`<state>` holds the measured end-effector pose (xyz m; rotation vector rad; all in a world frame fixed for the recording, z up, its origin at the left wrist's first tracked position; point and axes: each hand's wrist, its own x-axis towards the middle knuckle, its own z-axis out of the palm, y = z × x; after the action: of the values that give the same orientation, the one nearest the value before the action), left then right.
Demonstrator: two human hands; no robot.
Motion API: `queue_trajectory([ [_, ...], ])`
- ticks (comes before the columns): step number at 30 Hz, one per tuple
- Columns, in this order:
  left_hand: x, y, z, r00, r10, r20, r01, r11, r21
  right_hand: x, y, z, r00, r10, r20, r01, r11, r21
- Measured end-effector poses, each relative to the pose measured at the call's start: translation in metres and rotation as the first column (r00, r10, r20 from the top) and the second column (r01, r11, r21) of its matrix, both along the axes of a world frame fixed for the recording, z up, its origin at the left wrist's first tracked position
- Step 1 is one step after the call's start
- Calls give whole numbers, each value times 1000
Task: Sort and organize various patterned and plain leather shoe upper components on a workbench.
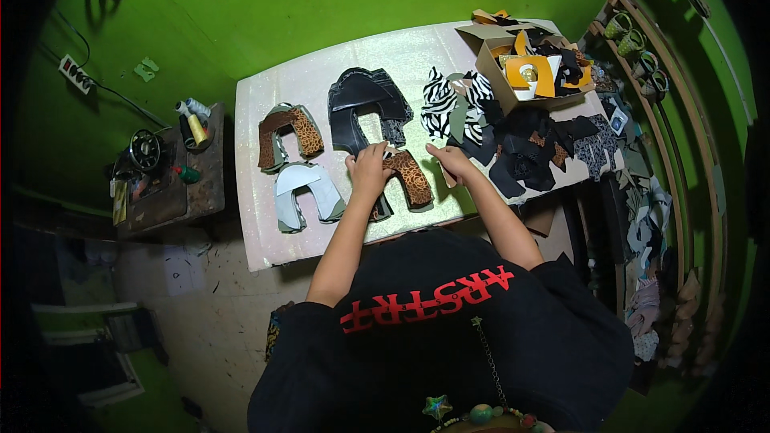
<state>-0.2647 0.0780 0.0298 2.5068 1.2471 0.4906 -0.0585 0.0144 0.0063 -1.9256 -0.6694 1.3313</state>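
Note:
My left hand (368, 171) rests its fingers on the top of an arch-shaped stack of leopard-print shoe upper pieces (413, 180) near the table's front edge. Just right of it, my right hand (454, 163) is closed around a thin tan piece (446, 179), too small to name. Beyond my left hand lies a larger stack of black upper pieces (361, 96). To the left are a brown leopard-print stack (307, 130) and a pale grey-white stack (311, 184). Zebra-print pieces (439, 104) lie past my right hand, with black scraps (517, 156) to its right.
The pale, glittery table (261, 248) stands against a green wall. A cardboard box (500, 84) of scraps sits at its far right. A sewing machine's handwheel (146, 150) and thread cones (195, 128) are on a wooden stand at left. A wooden rack (670, 112) holds footwear at right.

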Motion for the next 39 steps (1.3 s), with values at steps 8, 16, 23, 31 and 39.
queue_trajectory([
  [8, 2, 3, -2, 998, 55, -28, -56, 997, -54, -1, -9, 26, 918, -141, -371, 145, 989, -16],
  [16, 18, 0, 45, 958, 89, 272, -4, 954, -299, -21, 3, 42, 981, 35, -189, 50, 905, 424],
  [23, 6, 7, 52, 810, 253, 529, 308, 585, -751, -45, 18, 47, 965, 257, 49, -230, 741, 631],
  [31, -31, 21, 42, 592, 537, 602, 173, 645, -745, -47, 25, 46, 901, 423, -95, -351, 841, 411],
  [39, -53, 23, 9, 737, 485, 471, 52, 655, -754, -55, 28, 33, 915, 240, 323, -355, 859, 369],
])
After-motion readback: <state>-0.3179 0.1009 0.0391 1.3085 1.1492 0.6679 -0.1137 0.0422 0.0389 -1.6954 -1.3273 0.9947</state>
